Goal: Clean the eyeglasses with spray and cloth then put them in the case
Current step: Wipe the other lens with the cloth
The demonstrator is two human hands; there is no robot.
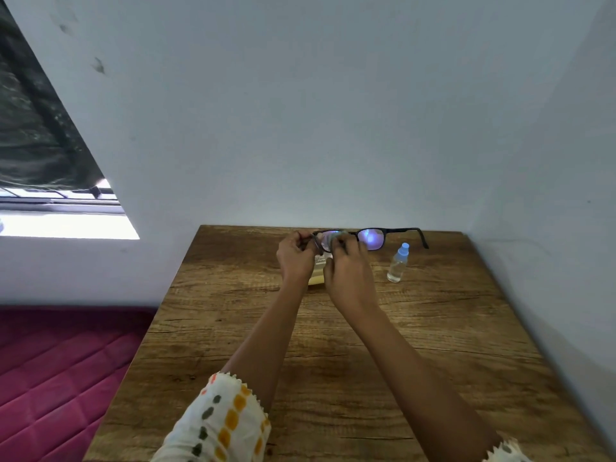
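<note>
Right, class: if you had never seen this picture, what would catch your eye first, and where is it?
First, the two hands meeting over the far end of the wooden table: the left hand holds the dark-framed eyeglasses by one end while the right hand presses a cloth on a lens. Next, the small spray bottle standing to their right.

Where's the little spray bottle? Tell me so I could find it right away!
Look at the wooden table pushed into the corner of the pale walls. Near its far right side, right of the two hands holding the eyeglasses, stands the spray bottle. It is the only small clear bottle there, with a light blue cap.
</note>
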